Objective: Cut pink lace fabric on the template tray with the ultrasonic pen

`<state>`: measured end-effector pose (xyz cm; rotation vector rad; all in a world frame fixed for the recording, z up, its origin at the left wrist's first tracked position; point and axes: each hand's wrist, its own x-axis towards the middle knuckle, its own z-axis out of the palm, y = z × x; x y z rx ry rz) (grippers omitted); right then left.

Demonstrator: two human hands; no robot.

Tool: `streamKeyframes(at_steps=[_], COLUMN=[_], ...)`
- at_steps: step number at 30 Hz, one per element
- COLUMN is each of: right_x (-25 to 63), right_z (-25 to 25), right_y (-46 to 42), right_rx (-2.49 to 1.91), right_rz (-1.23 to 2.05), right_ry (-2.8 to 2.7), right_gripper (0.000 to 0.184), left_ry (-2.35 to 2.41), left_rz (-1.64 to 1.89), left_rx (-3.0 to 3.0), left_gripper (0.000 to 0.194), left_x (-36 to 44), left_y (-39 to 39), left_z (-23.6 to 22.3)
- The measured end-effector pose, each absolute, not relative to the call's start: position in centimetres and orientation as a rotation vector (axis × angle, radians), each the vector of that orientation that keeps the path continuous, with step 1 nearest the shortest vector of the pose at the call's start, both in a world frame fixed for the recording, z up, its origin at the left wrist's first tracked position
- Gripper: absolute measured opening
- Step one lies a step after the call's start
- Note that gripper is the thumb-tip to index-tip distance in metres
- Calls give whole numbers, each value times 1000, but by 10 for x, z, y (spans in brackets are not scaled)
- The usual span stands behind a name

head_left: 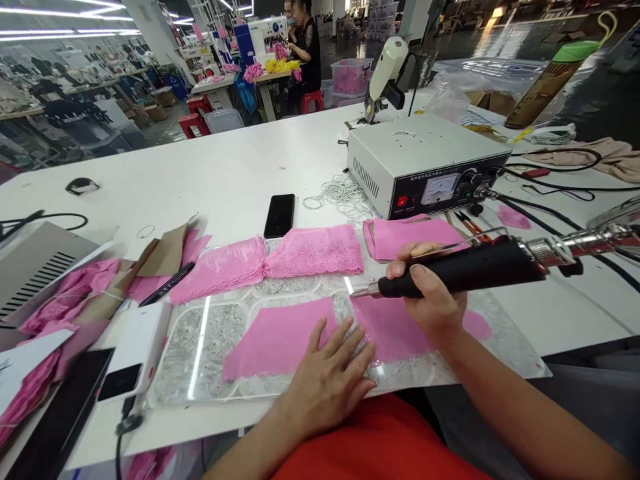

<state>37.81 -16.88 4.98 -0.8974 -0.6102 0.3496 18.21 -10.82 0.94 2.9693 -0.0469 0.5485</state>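
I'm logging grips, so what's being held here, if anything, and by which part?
The right hand grips the handheld tool by the front of its black handle. The left hand, spread over pink fabric, holds nothing.

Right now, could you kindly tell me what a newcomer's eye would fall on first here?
Probably the black handheld tool in the right hand, right of centre. Flat pink pieces lie at the front, the left hand spread over their facing edges. Behind, the grey box with its lit red switch stands on the white table.
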Motion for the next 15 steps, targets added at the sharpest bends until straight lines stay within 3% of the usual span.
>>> streamKeyframes(at_steps=[15], right_x=[376], right_z=[50], right_y=[-166], right_rx=[-949], right_rz=[281], right_ry=[-666], right_gripper=[13], left_ry=[-57], left_rz=[603], left_rx=[2982], left_gripper=[38], left_x=[182], left_y=[-107], left_z=[10])
